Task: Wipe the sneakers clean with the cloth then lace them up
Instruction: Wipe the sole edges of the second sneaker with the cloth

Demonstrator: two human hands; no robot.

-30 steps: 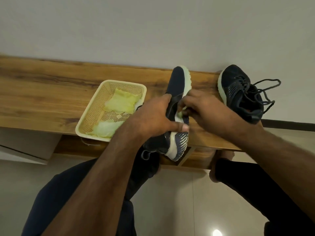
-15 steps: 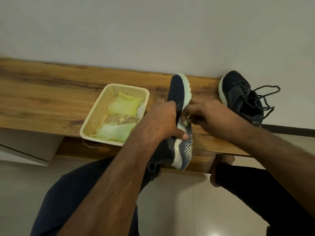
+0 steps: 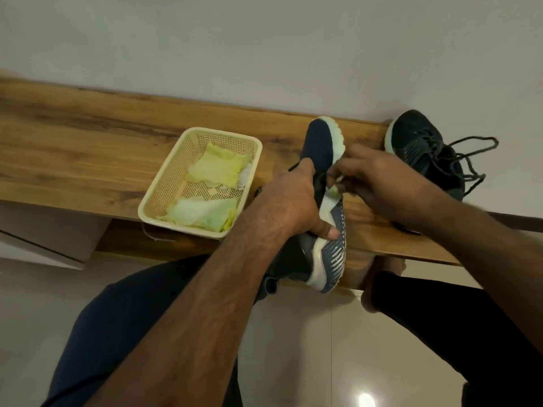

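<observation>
A navy sneaker with a white sole [image 3: 323,148] lies on its side across the wooden bench [image 3: 88,160], heel over the front edge. My left hand [image 3: 293,201] grips it round the middle, thumb on the sole. My right hand [image 3: 379,183] pinches a small pale green cloth [image 3: 333,190] against the sole's edge; most of the cloth is hidden under the fingers. The second navy sneaker [image 3: 423,148] stands at the bench's right end, its dark laces loose and hanging off the side.
A cream plastic basket [image 3: 164,189] holding several pale green cloths sits left of the held sneaker, near the bench's front edge. A wall runs behind the bench. My legs and the tiled floor are below.
The camera has tilted up, so everything sits lower in view. My right hand with the cloth has stayed on the sole's edge, shifting slightly along it. My left hand keeps its grip.
</observation>
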